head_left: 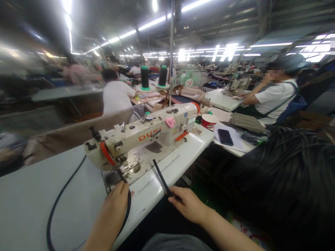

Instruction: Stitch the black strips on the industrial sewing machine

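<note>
A white sewing machine (146,134) stands on a pale table. Beside its needle area, my left hand (117,202) is closed on a black strip (129,209) that bends down past the table edge. A long black strip (59,202) also curves from the machine head over the table's left part. My right hand (184,204), at the front edge, pinches another black strip (161,176), whose free end points up towards the machine bed. Whether these strips are joined cannot be seen.
Two black thread cones (144,78) stand behind the machine. On the right are a phone (225,137) on paper, a red-and-white bowl (209,121) and folded fabric (243,122). A large heap of black strips (290,181) fills the right side. Other people sit at machines beyond.
</note>
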`<state>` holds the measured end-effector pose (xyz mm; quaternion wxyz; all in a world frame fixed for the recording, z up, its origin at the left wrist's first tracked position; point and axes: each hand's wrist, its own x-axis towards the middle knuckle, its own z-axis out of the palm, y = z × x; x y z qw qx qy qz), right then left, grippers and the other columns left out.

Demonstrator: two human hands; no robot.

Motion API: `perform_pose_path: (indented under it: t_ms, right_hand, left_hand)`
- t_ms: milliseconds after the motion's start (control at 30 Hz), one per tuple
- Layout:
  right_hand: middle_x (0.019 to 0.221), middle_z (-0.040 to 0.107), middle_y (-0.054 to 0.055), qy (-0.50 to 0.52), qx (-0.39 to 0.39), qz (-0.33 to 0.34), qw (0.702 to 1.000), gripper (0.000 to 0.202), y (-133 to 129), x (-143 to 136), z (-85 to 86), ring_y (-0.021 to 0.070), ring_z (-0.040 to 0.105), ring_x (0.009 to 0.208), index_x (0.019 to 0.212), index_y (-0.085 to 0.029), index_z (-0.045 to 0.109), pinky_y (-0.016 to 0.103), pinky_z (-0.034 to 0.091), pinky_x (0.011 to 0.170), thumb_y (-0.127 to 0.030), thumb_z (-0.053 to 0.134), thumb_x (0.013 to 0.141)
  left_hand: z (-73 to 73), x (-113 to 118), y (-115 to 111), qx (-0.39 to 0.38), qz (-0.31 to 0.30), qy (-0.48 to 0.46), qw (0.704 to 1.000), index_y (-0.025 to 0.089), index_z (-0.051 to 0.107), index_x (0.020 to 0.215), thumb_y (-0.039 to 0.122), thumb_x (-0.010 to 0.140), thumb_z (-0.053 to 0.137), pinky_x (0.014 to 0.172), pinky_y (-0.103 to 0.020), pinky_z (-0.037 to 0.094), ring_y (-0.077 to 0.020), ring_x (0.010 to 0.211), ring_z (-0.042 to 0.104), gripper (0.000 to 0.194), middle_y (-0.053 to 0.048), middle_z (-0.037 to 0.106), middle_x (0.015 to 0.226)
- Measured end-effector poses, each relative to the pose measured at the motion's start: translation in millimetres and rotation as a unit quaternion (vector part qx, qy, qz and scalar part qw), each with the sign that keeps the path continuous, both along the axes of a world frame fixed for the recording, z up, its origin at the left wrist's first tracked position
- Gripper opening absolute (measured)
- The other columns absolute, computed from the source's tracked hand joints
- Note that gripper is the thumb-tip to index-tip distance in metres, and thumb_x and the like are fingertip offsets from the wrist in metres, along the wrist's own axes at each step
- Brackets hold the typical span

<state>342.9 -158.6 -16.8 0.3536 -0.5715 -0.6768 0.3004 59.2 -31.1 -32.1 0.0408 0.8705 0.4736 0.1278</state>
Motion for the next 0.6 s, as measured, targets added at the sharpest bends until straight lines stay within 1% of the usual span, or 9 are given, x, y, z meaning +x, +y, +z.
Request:
perform_pose_path:
  t_ms: [67, 133, 233, 333, 400, 500, 600]
  right_hand:
    - [0.085, 0.072, 0.003, -0.024, -0.008, 0.012, 1.0, 0.023, 6.1, -4.9, 4.4, 0.0175, 0.065, 0.074, 0.116, -0.024, 0.069, 0.026, 0.047, 0.068, -0.033, 0.057, 0.099]
    - [0.085, 0.072, 0.003, -0.044, -0.017, 0.019, 0.999, 0.025, 14.2, -9.5, 9.5, 0.0175, 0.065, 0.074, 0.119, -0.023, 0.068, 0.025, 0.046, 0.068, -0.032, 0.057, 0.098]
    - [0.087, 0.073, 0.004, -0.053, -0.026, 0.021, 0.998, 0.025, 30.6, -16.7, 18.3, 0.0181, 0.066, 0.077, 0.117, -0.021, 0.068, 0.025, 0.046, 0.069, -0.032, 0.053, 0.1]
    - [0.093, 0.074, 0.005, -0.053, -0.03, 0.003, 0.998, 0.026, 51.7, -24.3, 25.7, 0.0196, 0.067, 0.083, 0.112, -0.022, 0.07, 0.026, 0.047, 0.074, -0.034, 0.051, 0.101]
    - [0.097, 0.076, 0.006, -0.051, -0.035, -0.002, 0.998, 0.027, 66.7, -29.0, 28.7, 0.0207, 0.068, 0.089, 0.111, -0.022, 0.072, 0.026, 0.048, 0.077, -0.035, 0.05, 0.102]
    - [0.099, 0.077, 0.004, -0.038, -0.046, 0.0, 0.998, 0.027, 85.8, -34.5, 29.2, 0.0204, 0.069, 0.091, 0.113, -0.024, 0.073, 0.026, 0.048, 0.078, -0.033, 0.05, 0.101]
    - [0.094, 0.076, 0.003, -0.029, -0.06, -0.007, 0.998, 0.026, 96.8, -36.8, 25.8, 0.0199, 0.068, 0.087, 0.112, -0.024, 0.074, 0.026, 0.047, 0.077, -0.031, 0.052, 0.1]
  left_hand:
    - [-2.5, -0.7, -0.6, 0.013, -0.004, 0.014, 1.0, 0.022, 0.066, 0.105, 0.033, 0.104, 0.034, 0.097, -0.042, 0.056, -0.0303, 0.118, 0.066, 0.033, -0.013, 0.065, 0.127]
    - [-6.5, -2.6, -1.1, 0.03, -0.016, 0.018, 0.999, 0.02, 0.066, 0.11, 0.031, 0.104, 0.034, 0.099, -0.042, 0.056, -0.0304, 0.119, 0.066, 0.035, -0.015, 0.065, 0.129]
    - [-18.0, -10.0, 3.4, 0.061, -0.035, 0.024, 0.997, 0.018, 0.065, 0.12, 0.031, 0.104, 0.034, 0.101, -0.043, 0.056, -0.0303, 0.12, 0.066, 0.037, -0.016, 0.064, 0.132]
    - [-32.5, -20.1, 13.6, 0.079, -0.049, 0.033, 0.995, 0.018, 0.065, 0.122, 0.036, 0.103, 0.041, 0.097, -0.04, 0.059, -0.0297, 0.119, 0.068, 0.035, -0.016, 0.066, 0.132]
    - [-38.5, -25.2, 17.9, 0.085, -0.055, 0.035, 0.994, 0.018, 0.065, 0.121, 0.037, 0.102, 0.044, 0.094, -0.039, 0.06, -0.0291, 0.117, 0.07, 0.034, -0.015, 0.067, 0.131]
    - [-39.0, -27.5, 15.0, 0.093, -0.061, 0.031, 0.993, 0.019, 0.064, 0.122, 0.036, 0.102, 0.045, 0.098, -0.039, 0.059, -0.0293, 0.121, 0.068, 0.032, -0.015, 0.066, 0.133]
    - [-36.9, -27.0, 6.9, 0.103, -0.06, 0.023, 0.993, 0.018, 0.062, 0.125, 0.035, 0.102, 0.045, 0.101, -0.044, 0.058, -0.032, 0.126, 0.064, 0.033, -0.017, 0.063, 0.137]
